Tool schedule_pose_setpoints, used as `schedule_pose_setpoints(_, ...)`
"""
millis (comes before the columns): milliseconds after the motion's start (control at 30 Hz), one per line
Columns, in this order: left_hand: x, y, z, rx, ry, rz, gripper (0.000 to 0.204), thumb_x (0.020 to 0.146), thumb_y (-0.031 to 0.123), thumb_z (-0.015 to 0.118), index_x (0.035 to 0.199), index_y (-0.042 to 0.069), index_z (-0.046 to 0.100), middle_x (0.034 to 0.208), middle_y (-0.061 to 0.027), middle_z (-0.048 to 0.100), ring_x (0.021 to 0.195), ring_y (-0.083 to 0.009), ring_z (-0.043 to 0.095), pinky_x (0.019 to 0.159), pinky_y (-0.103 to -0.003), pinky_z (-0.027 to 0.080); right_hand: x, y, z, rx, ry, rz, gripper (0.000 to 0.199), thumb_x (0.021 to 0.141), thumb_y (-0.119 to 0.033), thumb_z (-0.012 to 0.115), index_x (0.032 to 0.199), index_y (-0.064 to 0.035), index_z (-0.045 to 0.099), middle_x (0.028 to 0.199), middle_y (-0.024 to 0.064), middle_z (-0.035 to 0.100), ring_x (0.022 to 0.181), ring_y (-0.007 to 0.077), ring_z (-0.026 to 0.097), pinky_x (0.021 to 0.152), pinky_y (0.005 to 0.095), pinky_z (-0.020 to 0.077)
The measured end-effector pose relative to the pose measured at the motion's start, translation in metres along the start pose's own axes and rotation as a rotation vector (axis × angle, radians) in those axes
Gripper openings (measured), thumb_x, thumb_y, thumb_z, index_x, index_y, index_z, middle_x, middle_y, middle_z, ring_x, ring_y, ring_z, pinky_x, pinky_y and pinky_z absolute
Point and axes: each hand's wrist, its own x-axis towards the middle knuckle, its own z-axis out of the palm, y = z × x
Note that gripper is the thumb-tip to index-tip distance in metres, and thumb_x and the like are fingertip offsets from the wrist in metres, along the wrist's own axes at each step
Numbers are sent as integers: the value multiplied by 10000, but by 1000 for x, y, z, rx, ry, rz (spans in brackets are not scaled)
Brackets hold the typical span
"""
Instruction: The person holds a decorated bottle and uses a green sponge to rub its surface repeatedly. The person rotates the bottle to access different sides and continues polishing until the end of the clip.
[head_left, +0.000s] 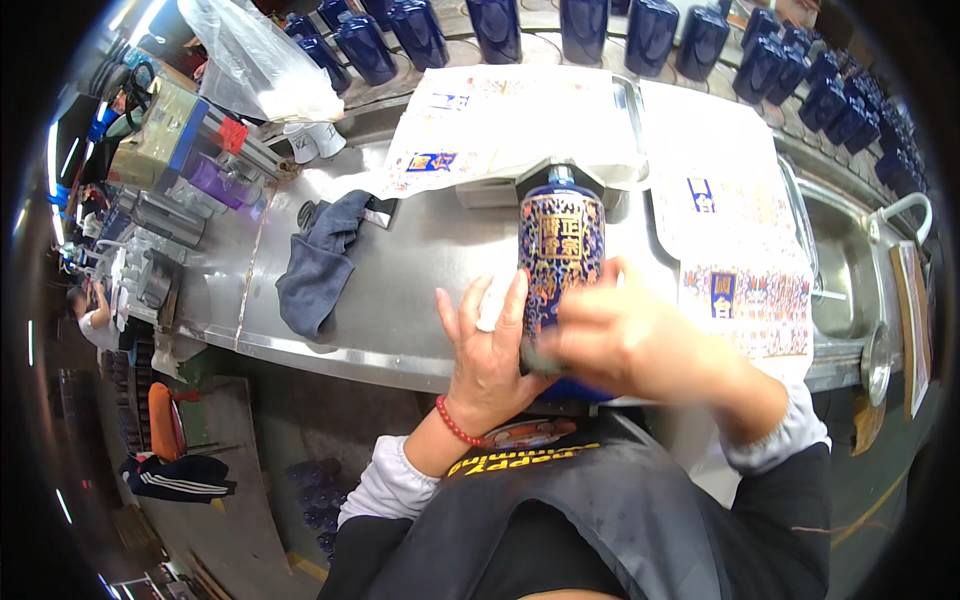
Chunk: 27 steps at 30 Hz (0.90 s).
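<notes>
A dark blue glass bottle (562,235) with an ornate, gold-patterned label lies tilted at the bench edge, its neck pointing away from me. My left hand (487,345) steadies it from the left, index finger along its side and the other fingers spread. A white wrap (492,303) covers one of those fingers. My right hand (630,325) is blurred over the bottle's lower part, its fingers curled. Under its fingertips is a dark greyish thing that I cannot make out. The bottle's neck rests by a small holder (560,168) on the bench.
Printed label sheets (735,140) lie at the right, with another stack (510,105) farther back. A grey cloth (325,260) lies on the steel bench (400,335) at left. Blue bottles (494,30) line a conveyor behind. A sink (838,245) is far right.
</notes>
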Motion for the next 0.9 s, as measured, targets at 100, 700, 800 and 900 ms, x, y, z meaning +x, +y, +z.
schedule_pose_setpoints(100,-4,-1,3,-6,-22,-20,1071,779,555,815,1553,-30,361,1461,-182,534,1385,-431,402,1133,-754,71,6,33,3,439,-102,151,229,757,-37,783,973,-63,711,803,75,633,652,255,638,640,381,520)
schedule_pose_setpoints(700,-9,-3,2,46,-119,-30,1034,867,568,739,1567,-60,310,1504,-222,488,1439,-441,355,1167,-703,35,-7,-5,-8,469,-146,90,200,793,-87,772,986,-123,736,803,32,638,764,208,635,721,364,466)
schedule_pose_setpoints(800,-10,-3,2,5,-125,-23,1066,863,583,719,1592,-49,267,1503,-238,470,1408,-441,371,1127,-759,58,-2,35,0,794,158,788,243,788,-6,770,1011,-88,719,797,63,648,752,275,628,663,386,499)
schedule_pose_setpoints(900,-10,1,2,-10,-87,-33,1056,862,568,725,1589,-50,272,1512,-235,460,1405,-447,369,1122,-764,65,-5,34,9,-248,356,168,172,739,-96,738,897,-141,687,743,39,525,685,227,568,692,385,417)
